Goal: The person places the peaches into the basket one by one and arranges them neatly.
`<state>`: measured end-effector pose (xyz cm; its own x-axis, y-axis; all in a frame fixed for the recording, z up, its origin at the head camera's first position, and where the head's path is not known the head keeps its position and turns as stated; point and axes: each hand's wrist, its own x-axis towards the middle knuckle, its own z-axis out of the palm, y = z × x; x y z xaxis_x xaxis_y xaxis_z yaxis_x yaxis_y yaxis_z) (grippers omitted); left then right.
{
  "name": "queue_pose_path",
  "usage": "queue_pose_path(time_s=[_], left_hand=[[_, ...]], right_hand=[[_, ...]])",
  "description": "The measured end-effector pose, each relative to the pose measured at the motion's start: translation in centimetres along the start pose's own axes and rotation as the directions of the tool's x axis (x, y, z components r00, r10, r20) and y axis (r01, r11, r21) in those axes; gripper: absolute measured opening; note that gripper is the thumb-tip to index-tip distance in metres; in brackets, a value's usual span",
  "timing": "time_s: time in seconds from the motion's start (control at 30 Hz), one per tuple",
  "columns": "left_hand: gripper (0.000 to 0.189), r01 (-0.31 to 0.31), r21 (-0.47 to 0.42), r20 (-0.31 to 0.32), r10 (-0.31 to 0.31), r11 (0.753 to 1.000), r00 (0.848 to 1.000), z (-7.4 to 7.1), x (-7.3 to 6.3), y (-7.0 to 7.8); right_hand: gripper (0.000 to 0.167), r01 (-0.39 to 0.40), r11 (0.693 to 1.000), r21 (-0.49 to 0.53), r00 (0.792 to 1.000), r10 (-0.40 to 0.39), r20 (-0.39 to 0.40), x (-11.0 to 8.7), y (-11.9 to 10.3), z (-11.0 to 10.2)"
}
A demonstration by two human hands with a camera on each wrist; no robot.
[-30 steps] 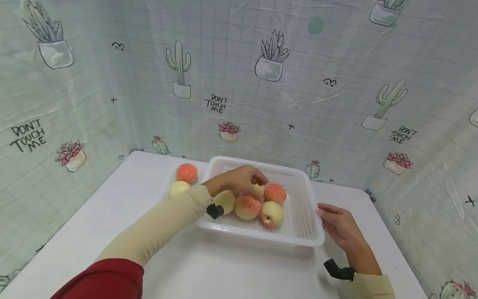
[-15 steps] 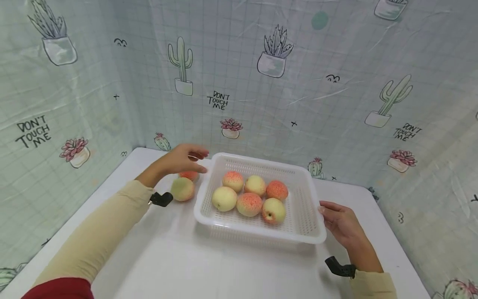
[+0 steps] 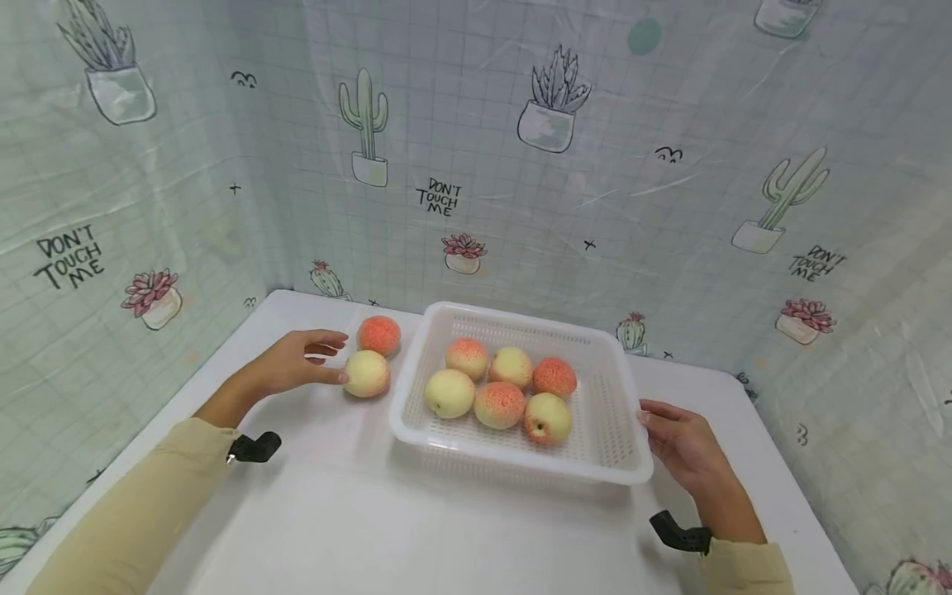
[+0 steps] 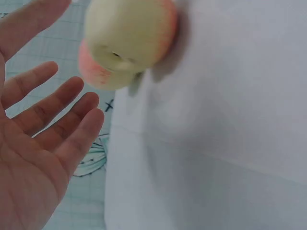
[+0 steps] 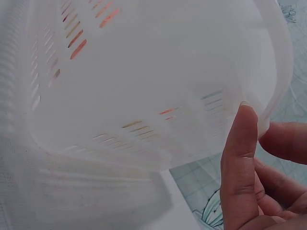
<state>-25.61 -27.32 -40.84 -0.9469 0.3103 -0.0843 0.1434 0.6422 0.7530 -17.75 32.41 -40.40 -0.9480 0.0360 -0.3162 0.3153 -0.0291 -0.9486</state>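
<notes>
My left hand [image 3: 297, 361] is beside a pale yellow peach [image 3: 367, 373] on the table, its fingers spread and relaxed with nothing in them. In the left wrist view that peach [image 4: 127, 28] lies beyond the fingertips, partly covering a redder one. The orange-red peach [image 3: 378, 335] sits just behind it. With thumb and finger, my right hand [image 3: 686, 442] pinches the right rim of a white plastic basket [image 3: 521, 460]. Several yellow and red peaches, one of them a speckled peach [image 3: 500, 405], lie inside it. The right wrist view shows the rim [image 5: 283, 62] between the fingertips.
A white table [image 3: 446, 537] carries everything. Behind and at both sides hangs a pale curtain [image 3: 491, 215] printed with cacti. The basket's right end shows bare slotted floor [image 3: 606, 413]. A black wrist camera [image 3: 254, 447] sits on the left wrist.
My left hand has left the space over the basket and moved left, down beside the two peaches on the table. The right hand stays on the basket rim.
</notes>
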Motion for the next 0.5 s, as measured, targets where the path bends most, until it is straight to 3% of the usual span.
queue_pose_path(time_s=[0.2,0.5], left_hand=[[0.082,-0.006,-0.014,0.011,0.006,1.000,1.000,2.0,0.4,-0.7],[0.094,0.098,0.014,-0.076,-0.096,0.995,0.992,4.4,0.9,-0.1]], right_hand=[[0.018,0.006,1.000,0.005,1.000,-0.006,0.000,-0.1,0.4,0.0],[0.018,0.014,1.000,0.028,1.000,-0.014,0.008,0.2,0.2,0.0]])
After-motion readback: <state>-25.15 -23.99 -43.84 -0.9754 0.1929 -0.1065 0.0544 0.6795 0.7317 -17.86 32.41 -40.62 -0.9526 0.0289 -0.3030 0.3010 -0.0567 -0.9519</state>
